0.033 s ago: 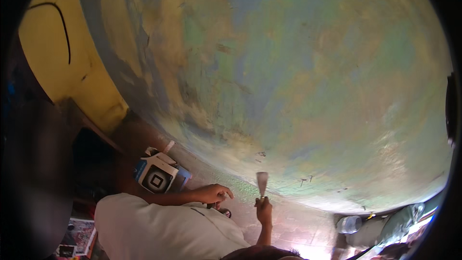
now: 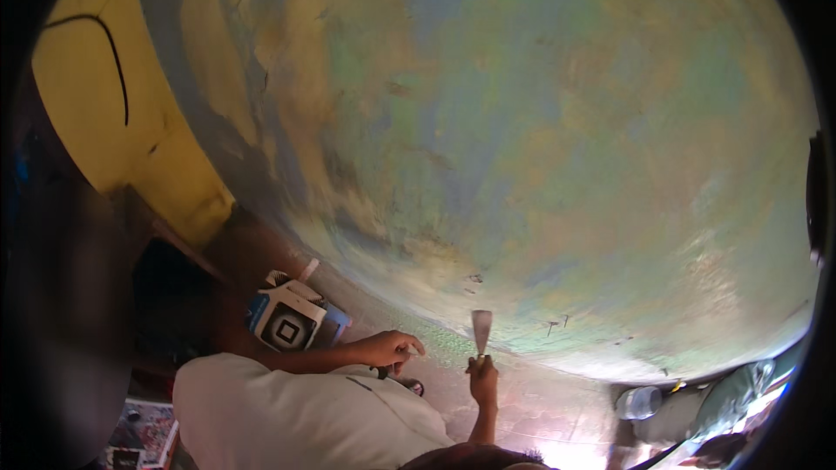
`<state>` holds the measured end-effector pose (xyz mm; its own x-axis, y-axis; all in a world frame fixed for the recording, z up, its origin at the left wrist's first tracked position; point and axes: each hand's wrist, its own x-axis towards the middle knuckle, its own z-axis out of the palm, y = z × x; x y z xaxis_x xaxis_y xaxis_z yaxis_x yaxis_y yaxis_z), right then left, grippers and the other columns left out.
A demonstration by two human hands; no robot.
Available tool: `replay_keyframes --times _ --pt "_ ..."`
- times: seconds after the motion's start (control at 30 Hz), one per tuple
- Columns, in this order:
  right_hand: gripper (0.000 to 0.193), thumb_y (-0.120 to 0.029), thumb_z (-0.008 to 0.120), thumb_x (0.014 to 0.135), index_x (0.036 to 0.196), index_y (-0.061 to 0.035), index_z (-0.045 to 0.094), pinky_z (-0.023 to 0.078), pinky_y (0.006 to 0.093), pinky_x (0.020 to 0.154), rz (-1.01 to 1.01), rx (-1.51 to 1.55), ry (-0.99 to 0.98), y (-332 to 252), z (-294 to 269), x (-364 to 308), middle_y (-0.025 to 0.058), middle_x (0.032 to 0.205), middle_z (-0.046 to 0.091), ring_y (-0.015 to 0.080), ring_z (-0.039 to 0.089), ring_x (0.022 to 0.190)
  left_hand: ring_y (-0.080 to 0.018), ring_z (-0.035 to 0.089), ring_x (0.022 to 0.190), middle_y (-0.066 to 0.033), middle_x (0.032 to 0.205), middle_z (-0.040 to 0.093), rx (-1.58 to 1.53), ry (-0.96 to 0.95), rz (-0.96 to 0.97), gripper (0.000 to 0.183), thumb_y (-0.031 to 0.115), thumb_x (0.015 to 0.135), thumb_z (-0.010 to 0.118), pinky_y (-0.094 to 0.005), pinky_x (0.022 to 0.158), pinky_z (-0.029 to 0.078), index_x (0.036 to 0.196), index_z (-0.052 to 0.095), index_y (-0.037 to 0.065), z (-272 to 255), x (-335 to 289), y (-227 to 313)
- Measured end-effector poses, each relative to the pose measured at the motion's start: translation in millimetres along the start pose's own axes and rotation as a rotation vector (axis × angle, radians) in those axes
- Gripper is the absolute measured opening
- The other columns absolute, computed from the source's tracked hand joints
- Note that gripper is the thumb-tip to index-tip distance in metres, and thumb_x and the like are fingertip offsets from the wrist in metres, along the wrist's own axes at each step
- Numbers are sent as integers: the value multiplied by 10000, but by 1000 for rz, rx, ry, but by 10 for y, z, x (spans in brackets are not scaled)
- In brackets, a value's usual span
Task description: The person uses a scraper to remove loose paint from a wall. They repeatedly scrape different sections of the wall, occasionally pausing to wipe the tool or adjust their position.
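Head view: at five o'clock the right hand point(image 2: 483, 371) is closed around a scraper point(image 2: 482, 328), blade toward twelve, before the wall point(image 2: 514, 148). At six the left hand point(image 2: 392, 349), loosely half-curled, appears empty; a box point(image 2: 286, 320) sits near eight.

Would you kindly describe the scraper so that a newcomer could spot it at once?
Start at the big wall, patchy with green, blue and tan, and follow it down to its lower edge. There the right hand grips the scraper, its blade pointing up in the picture. That thin blade, widening toward its tip, sets it apart from the boxy printed carton farther left.
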<state>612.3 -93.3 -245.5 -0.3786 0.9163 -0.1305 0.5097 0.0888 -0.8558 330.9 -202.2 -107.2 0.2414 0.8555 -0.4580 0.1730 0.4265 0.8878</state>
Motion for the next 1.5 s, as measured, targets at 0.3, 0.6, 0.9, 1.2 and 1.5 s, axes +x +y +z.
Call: replay_keyframes --times 0.3,0.6,0.9,1.2,1.5 --pt "223 -181 543 1004 927 28 549 540 308 594 -24 351 102 -81 164 169 94 723 636 173 670 640 -176 690 743 -88 935 640 -140 197 102 312 129 994 558 -302 626 579 1286 556 18 -277 14 375" --pt "193 -228 462 1044 980 -47 484 420 307 650 -452 453 668 -2090 -1022 829 56 778 566 135 532 690 -190 697 752 -87 922 641 -203 214 194 277 128 1005 538 -309 619 580 1258 578 21 -693 -335 204" --pt "215 -208 549 1020 954 -14 486 454 293 573 -338 438 837 -3077 627 1347 85 716 640 127 566 596 -150 673 690 -58 832 620 -205 377 513 229 98 989 548 -292 589 553 1193 622 27 -2044 -1027 135" --pt "187 -219 507 1031 1048 -33 487 515 278 517 -603 370 215 -5116 1090 1025 18 705 502 94 526 569 -235 663 838 -105 910 650 799 1067 1109 355 132 807 756 -372 717 544 1129 644 32 -3404 -1565 1178" --pt "296 -317 451 1045 1135 -35 468 495 285 527 -517 690 -132 -5964 1217 704 30 792 498 104 518 599 -281 460 1346 -75 1405 481 1541 1019 1944 608 157 807 769 -468 1091 439 1367 535 108 -3786 -1316 2934"
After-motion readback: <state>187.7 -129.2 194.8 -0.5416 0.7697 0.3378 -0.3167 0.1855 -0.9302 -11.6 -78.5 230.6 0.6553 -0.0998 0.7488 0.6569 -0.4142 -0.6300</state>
